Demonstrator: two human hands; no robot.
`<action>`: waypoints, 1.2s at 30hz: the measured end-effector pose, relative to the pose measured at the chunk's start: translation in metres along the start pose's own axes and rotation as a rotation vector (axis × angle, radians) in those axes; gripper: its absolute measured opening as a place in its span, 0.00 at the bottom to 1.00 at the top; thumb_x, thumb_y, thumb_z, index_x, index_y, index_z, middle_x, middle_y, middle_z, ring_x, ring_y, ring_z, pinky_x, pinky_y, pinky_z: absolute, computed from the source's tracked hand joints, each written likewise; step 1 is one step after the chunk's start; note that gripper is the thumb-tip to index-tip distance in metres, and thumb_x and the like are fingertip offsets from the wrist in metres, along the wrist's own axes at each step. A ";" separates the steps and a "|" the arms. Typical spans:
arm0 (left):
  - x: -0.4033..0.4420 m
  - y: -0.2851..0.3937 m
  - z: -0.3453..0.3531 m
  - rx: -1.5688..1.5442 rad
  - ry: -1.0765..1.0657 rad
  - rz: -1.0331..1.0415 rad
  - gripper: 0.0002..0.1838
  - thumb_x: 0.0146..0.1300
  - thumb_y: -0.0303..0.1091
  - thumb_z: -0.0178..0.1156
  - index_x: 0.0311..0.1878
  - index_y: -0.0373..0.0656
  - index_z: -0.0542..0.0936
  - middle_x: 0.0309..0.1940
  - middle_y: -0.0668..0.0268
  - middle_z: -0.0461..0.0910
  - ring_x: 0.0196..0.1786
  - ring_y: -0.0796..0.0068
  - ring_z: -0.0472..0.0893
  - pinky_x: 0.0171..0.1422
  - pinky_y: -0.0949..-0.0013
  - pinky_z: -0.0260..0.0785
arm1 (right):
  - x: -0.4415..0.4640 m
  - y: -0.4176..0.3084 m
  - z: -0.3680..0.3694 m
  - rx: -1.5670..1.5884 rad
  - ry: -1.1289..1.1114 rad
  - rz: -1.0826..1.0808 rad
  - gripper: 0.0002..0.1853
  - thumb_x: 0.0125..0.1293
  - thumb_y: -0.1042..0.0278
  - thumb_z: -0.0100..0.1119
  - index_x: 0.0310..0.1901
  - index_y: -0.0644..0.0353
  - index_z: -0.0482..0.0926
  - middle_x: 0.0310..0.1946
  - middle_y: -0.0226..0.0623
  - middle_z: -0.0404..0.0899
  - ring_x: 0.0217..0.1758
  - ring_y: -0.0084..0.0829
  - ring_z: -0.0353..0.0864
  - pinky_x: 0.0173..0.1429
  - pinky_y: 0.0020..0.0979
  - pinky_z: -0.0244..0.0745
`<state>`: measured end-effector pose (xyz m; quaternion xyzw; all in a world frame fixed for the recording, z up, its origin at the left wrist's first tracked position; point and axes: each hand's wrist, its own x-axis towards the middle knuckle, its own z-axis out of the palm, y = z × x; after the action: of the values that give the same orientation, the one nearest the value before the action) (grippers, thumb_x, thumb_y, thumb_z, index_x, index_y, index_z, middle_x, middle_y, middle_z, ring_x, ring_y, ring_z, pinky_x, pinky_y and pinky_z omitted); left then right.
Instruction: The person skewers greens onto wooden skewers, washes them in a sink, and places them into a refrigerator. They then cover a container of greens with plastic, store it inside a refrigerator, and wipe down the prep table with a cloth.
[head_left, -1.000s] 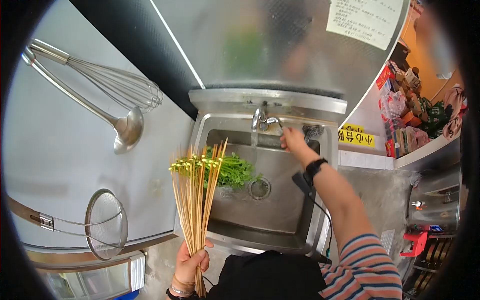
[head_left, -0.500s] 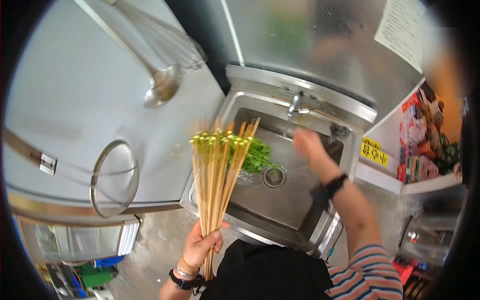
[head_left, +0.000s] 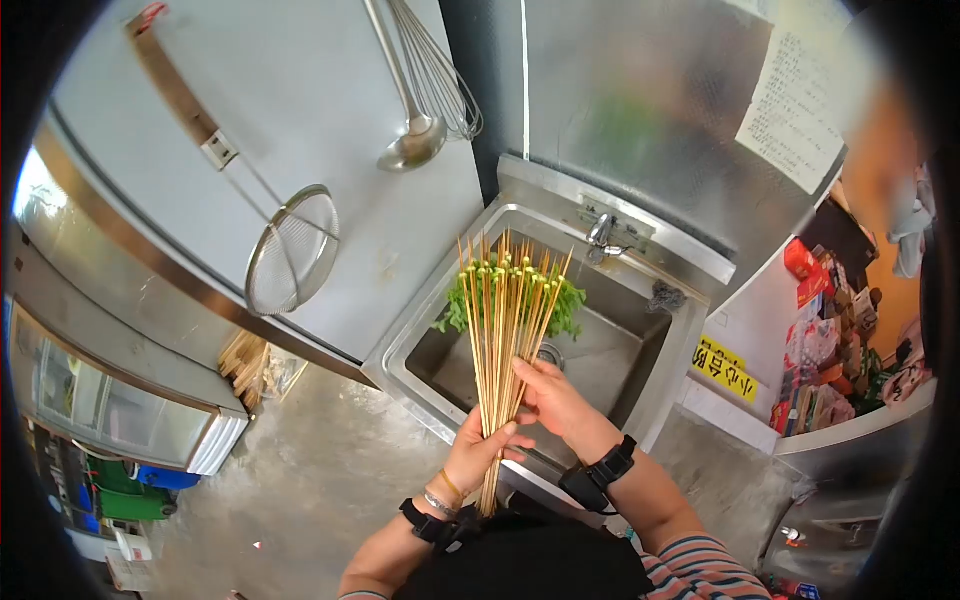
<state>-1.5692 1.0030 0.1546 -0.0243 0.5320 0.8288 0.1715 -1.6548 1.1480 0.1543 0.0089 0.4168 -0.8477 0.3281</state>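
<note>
A fanned bundle of thin wooden skewers [head_left: 503,330], with small yellow-green pieces near the upper ends, rises over the steel sink [head_left: 625,345]. My left hand [head_left: 475,455] is closed round its lower part. Just above and to the right, my right hand [head_left: 553,397] touches the skewers' right side, thumb and fingers bent around them. Behind the bundle, leafy greens [head_left: 568,308] lie in the sink, partly hidden. The faucet [head_left: 601,232] stands at the sink's back edge; no stream of water shows under it.
On the pale panel at left hang a strainer [head_left: 295,250], a ladle [head_left: 413,145] and a whisk [head_left: 440,75]. A written sheet [head_left: 795,105] is on the metal wall. Right of the sink are a yellow sign [head_left: 725,368] and piled packages [head_left: 825,340]. A dark scrubber [head_left: 667,297] sits at the sink's corner.
My right hand has come from the faucet to the skewers. The water stream seen earlier is gone. My left hand still holds the bundle, and the view has shifted and turned.
</note>
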 end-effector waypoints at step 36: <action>-0.015 -0.049 0.107 -0.210 -0.032 0.061 0.15 0.69 0.28 0.53 0.56 0.35 0.72 0.51 0.52 0.78 0.49 0.66 0.82 0.51 0.66 0.79 | -0.108 -0.222 -0.020 -1.161 0.020 -0.493 0.31 0.72 0.42 0.40 0.40 0.68 0.80 0.30 0.38 0.81 0.34 0.25 0.78 0.44 0.27 0.73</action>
<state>-1.5241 1.1130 0.1615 -0.0125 0.4400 0.8851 0.1510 -1.7007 1.3184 0.3275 -0.2590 0.8018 -0.5340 0.0703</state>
